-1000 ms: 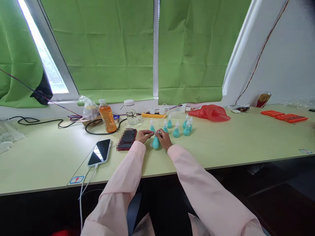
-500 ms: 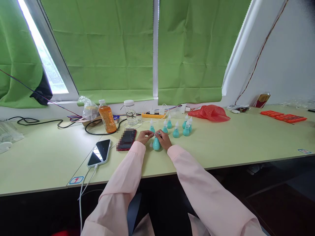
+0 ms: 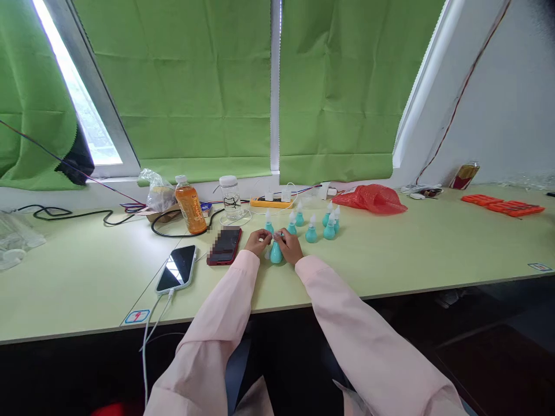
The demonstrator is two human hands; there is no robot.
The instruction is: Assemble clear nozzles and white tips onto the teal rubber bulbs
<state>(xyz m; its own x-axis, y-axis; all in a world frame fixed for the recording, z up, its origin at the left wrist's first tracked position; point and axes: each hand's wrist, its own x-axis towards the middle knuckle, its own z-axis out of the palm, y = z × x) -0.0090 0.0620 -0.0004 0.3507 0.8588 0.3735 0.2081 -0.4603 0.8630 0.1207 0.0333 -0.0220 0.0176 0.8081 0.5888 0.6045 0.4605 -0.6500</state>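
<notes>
Two hands meet at one teal bottle [image 3: 276,255], upright on the table [image 3: 390,254]: right hand [image 3: 290,246] pinches its neck, left hand [image 3: 258,241] has fingertips bunched beside the top, can't tell on what. Probably light, squeezable, slightly slick; grip neck, not belly.

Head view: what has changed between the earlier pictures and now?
The bare left hand has shifted slightly rightward, its fingers looking more curled. No taking hold or letting go shows. The bare right hand stays at the top of the round turquoise bottle, and the other turquoise bottles with pointed white tips stand as before.
</notes>
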